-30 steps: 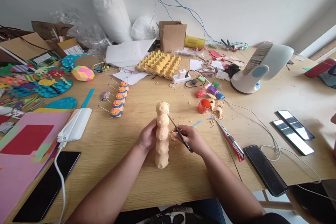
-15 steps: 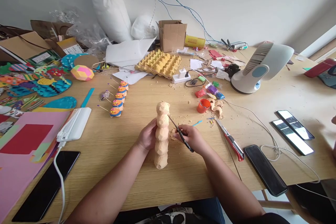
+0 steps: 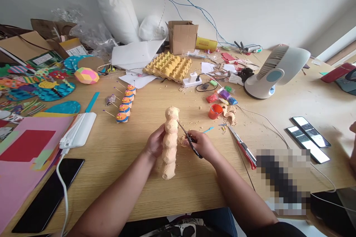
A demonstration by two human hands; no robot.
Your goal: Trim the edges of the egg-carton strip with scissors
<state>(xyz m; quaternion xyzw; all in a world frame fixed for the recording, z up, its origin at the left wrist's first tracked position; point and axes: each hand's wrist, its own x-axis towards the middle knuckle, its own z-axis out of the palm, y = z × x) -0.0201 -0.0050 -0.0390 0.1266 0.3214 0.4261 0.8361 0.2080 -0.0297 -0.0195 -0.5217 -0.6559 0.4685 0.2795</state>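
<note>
Orange bucket, contents unclear, stands beyond scissors in right hand.

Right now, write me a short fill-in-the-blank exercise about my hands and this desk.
1. The right hand holds a pair of ____.
2. The bumpy tan strip is held by the ____ hand.
3. The egg tray near the cardboard box is ____.
4. The fan stands on the ____ side of the picture.

Missing words: scissors; left; yellow; right.

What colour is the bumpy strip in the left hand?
The bumpy strip is a pale peach-tan, best seen in the head view.
</note>
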